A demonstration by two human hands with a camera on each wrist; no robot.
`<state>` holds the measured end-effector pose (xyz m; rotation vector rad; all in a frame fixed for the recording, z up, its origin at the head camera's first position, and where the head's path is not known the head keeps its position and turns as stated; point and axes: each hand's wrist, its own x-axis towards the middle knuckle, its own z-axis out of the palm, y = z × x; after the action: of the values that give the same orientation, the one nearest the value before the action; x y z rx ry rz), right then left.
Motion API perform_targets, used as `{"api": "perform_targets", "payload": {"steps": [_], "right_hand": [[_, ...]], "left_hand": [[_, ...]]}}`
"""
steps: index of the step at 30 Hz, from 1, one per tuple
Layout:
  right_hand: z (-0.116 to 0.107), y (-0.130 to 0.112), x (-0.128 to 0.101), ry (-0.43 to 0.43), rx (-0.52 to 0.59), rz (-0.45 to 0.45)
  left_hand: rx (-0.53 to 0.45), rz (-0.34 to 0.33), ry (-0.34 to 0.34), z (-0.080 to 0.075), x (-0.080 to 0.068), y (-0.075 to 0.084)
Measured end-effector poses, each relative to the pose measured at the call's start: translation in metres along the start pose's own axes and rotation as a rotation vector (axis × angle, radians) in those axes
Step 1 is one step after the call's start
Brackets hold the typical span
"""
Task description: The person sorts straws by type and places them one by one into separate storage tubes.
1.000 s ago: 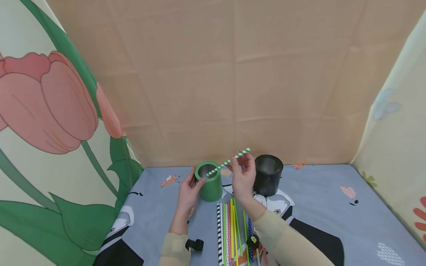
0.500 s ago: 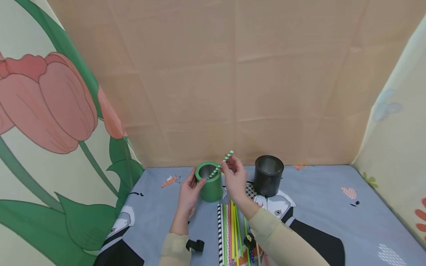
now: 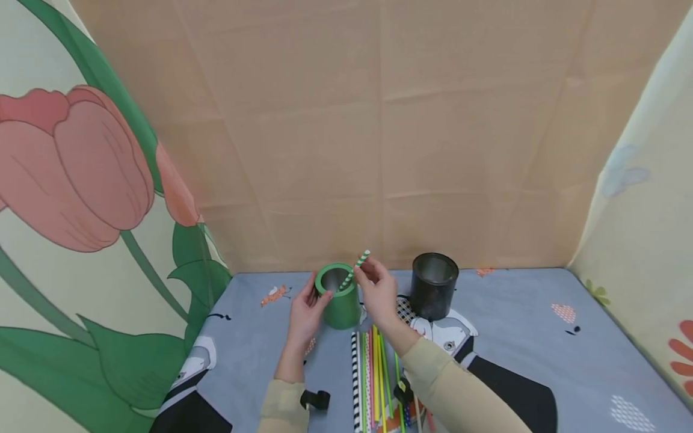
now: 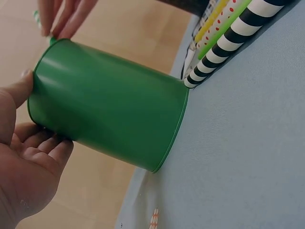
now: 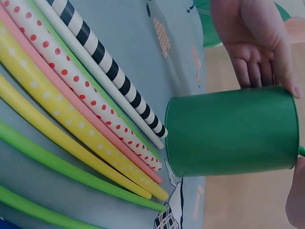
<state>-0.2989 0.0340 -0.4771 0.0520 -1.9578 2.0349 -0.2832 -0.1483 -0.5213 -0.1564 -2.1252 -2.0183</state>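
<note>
The right hand pinches a green-striped straw into the unlabelled green cup; the left hand, fingers relaxed, steadies it.

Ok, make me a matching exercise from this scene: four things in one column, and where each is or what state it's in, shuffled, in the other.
Things:
1. green cup
2. black cup
3. striped straw
4. left hand

States:
A. pinched by the right hand, lower end in the green cup
B. stands apart, untouched
C. fingers resting on the green cup's side
D. upright, beyond the straws lying on the cloth

Pairs: 1-D, 2-B, 3-A, 4-C
</note>
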Motion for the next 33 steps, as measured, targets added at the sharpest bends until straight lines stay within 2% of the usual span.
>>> {"api": "perform_targets", "payload": {"steps": [10,22,33], "right_hand": [[-0.0052,0.0047,0.0037,0.003,-0.02,0.045],[-0.0052,0.0054,0.003,-0.03,-0.025,0.047],[-0.0066,0.0023,0.0026,-0.036,-0.022,0.038]], "left_hand": [[-0.028,-0.009,-0.018,0.0024,-0.0009,-0.0027],[-0.016,0.028,-0.023,-0.0007,-0.0015,-0.0016],[-0.019,0.003,-0.016,-0.0004,-0.0021,-0.0004]]}}
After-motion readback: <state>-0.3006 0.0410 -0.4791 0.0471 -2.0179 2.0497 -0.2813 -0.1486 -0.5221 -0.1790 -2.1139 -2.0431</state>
